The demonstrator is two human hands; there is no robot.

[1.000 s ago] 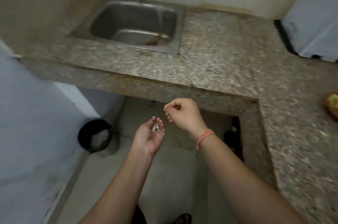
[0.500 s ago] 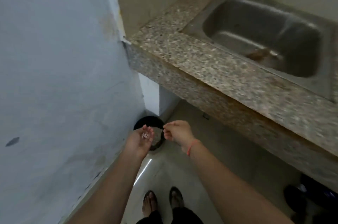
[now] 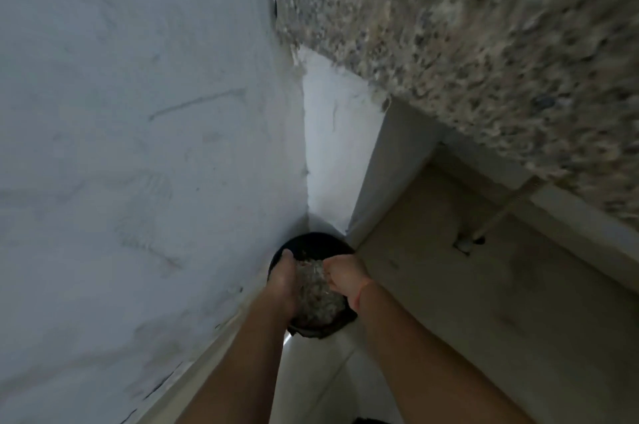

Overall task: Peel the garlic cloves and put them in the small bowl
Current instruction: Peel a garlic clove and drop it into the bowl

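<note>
Change: both hands have been lowered from counter height to just over the black bin (image 3: 313, 238); the scraps cupped earlier in the left hand (image 3: 284, 280) are no longer seen.
Meaning: the skins are judged discarded, a clean-up step.
Fingers: the left hand's cannot be told; the right hand (image 3: 345, 276) is curled, any contents hidden.
Cloves, small bowl: not in view.
Count: two hands, one bin, one granite counter (image 3: 484, 43).

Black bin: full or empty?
Fairly full: pale scraps heap near the rim of the bin, below the left hand and right hand.
</note>
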